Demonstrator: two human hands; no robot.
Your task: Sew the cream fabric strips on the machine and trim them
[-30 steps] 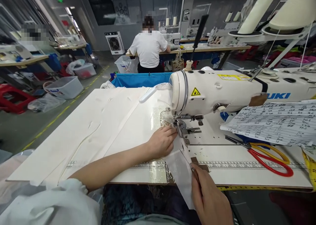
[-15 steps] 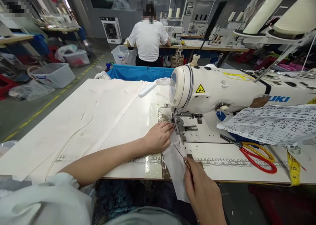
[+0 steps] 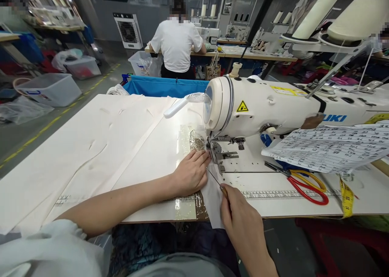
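My left hand [image 3: 192, 172] lies flat on a white strip of fabric [image 3: 212, 202], its fingertips just left of the presser foot [image 3: 208, 144] of a white sewing machine [image 3: 252, 103]. My right hand [image 3: 240, 214] is closed around the wooden handle of an awl [image 3: 215, 177]. The awl's thin metal point touches or hovers just over the strip, below the presser foot; I cannot tell which. From under the foot the strip runs toward me, and its lower end hangs over the table edge. My left fingers partly cover its upper part.
Scissors [image 3: 306, 184] with red and yellow handles and a yellow tape measure [image 3: 346, 198] lie at right, near a printed cloth [image 3: 331, 147]. A large white fabric piece [image 3: 75, 147] spreads over the left side. Thread cones [image 3: 319, 13] stand above the machine. A person [image 3: 178, 44] sits ahead.
The strip's lower end has drawn up toward the presser foot. Both hands keep nearly the same places by the machine. The whole view has shifted slightly.
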